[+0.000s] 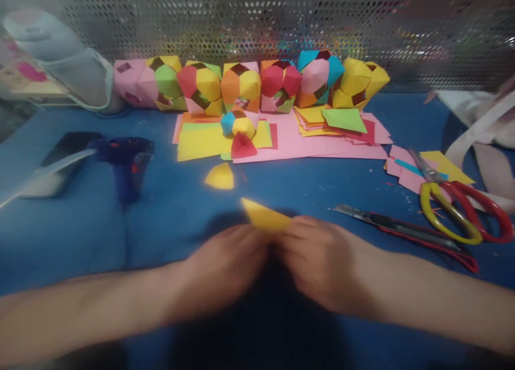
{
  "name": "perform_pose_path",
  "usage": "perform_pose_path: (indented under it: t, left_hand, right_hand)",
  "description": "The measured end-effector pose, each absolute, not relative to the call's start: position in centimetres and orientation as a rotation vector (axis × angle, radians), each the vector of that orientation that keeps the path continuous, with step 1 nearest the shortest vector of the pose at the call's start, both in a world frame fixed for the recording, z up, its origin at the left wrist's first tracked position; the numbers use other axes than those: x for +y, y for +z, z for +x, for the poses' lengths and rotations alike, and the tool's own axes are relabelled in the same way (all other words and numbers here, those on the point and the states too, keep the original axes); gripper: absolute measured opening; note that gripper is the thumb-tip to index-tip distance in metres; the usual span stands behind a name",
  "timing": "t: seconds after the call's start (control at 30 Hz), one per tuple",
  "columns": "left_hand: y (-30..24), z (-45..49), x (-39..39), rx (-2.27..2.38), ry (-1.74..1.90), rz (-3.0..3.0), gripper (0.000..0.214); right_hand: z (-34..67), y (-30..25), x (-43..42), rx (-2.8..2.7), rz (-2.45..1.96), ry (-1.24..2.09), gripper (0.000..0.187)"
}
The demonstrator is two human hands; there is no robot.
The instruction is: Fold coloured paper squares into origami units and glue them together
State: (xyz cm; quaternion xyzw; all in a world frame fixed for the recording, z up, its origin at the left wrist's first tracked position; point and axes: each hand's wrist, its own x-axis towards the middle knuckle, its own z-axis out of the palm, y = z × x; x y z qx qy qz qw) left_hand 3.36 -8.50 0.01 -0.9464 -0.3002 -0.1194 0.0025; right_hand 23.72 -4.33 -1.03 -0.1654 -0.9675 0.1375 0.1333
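My left hand [225, 263] and my right hand [322, 263] meet low in the middle of the view. Both pinch a folded yellow paper piece [265, 215] that sticks up between them. The picture is smeared by motion, and the fingertips are hidden under the paper. A second folded yellow piece [220, 177] lies on the blue table [169, 220] just beyond my hands. Farther back a small yellow, blue and red paper model [240, 131] rests on sheets of yellow and pink paper [306, 142].
A row of coloured paper polyhedra [249, 86] lines the mesh wall at the back. A blue glue gun [126, 158] stands at left beside a dark phone [66, 150]. Scissors [462, 198] and a utility knife [402, 228] lie at right, near paper scraps.
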Motion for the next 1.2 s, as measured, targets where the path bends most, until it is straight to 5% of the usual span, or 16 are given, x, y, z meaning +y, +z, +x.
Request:
perform_pose_path:
  t: [0.23,0.47,0.6,0.7,0.93,1.2]
  left_hand:
    - [-0.5,3.6,-8.4,-0.874,-0.455,-2.908,0.01]
    - [0.3,3.9,-8.0,-0.876,-0.459,-2.915,0.016]
    - [0.5,3.7,-7.8,-0.871,-0.507,-2.925,0.016]
    - [0.4,3.6,-7.7,-0.936,-0.57,-2.936,0.014]
    - [-0.2,4.0,-7.0,-1.033,-0.523,-2.878,0.035]
    - [0.0,3.2,-6.4,-1.052,-0.262,-2.596,0.032]
  right_hand:
    - [22.3,-1.4,-1.7,-2.621,-0.576,0.172,0.033]
    - [24.4,1.7,-2.6,-3.098,-0.571,-0.333,0.023]
    - [26.3,3.2,-2.8,-3.25,-0.68,-0.235,0.007]
    - [26.6,4.0,-2.6,-3.229,-0.674,-0.107,0.02]
    - [24.6,3.1,-2.5,-2.985,-0.608,-0.317,0.014]
    - [24.5,1.7,-2.9,-3.035,-0.557,-0.323,0.015]
